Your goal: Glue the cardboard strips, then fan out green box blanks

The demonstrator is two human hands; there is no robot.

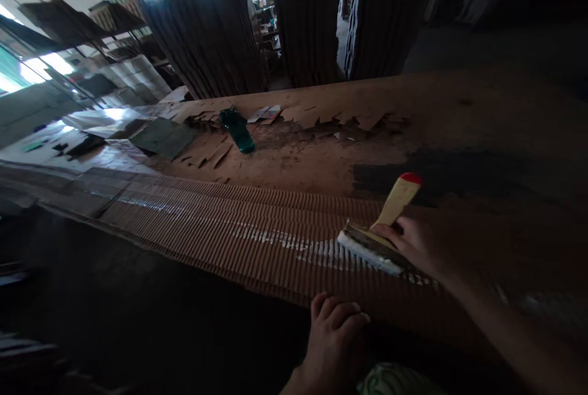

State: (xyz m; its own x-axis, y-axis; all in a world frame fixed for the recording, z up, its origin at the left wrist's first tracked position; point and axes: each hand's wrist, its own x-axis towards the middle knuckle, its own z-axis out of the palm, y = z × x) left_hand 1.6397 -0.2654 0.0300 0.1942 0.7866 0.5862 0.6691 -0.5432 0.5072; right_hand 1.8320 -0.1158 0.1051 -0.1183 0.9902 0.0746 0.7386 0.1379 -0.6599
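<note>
Across fanned cardboard sheets (glue-streaked), right hand presses brush.

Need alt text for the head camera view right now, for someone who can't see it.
The right hand presses a wide brush with a red-tipped handle onto fanned cardboard edges, where a white streak runs. The left hand rests on the stack's near edge; a green bottle lies on the table beyond.
</note>
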